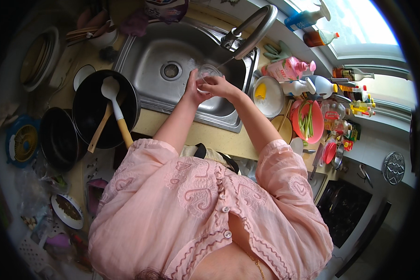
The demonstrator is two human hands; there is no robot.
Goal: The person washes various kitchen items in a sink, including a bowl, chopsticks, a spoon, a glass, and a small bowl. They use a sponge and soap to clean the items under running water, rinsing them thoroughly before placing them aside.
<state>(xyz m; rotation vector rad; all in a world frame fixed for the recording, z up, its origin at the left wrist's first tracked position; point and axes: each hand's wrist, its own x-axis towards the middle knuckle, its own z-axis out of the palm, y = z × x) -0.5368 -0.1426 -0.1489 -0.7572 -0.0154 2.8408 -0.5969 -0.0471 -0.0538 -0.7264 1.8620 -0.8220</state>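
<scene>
Left hand (194, 87) and right hand (218, 87), each grip partly curled, are holding one clear round container (208, 71) over the steel sink (147, 60).

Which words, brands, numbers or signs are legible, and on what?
I copy out no print; it stands on:
Purple-and-white package: large lettering, cut off, not transcribed.
Blue bottle: too small to read.
Pink bottle: too small to read.
Held clear container: none visible.
</scene>
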